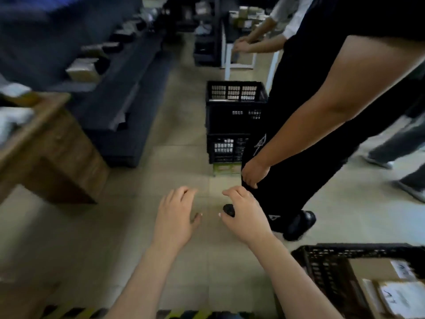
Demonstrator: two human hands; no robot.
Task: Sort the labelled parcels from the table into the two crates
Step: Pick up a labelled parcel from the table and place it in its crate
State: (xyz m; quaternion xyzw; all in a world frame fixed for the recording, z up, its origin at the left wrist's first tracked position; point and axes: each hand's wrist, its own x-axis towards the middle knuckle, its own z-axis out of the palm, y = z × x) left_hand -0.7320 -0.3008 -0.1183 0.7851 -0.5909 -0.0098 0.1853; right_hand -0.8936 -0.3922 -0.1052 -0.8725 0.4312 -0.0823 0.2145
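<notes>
Above the floor (92, 226), left hand (177, 217) loose-fingered, right hand (245, 218) grip round dark object (228, 210).

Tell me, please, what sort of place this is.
Most likely a warehouse or parcel-sorting room: black plastic crates stand stacked on the tiled floor, another crate holds labelled cardboard parcels, and dark shelves along the left carry boxes.

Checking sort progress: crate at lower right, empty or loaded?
Loaded: the crate holds at least two labelled parcels. Fill level: cannot tell, frame cuts it off.
</notes>
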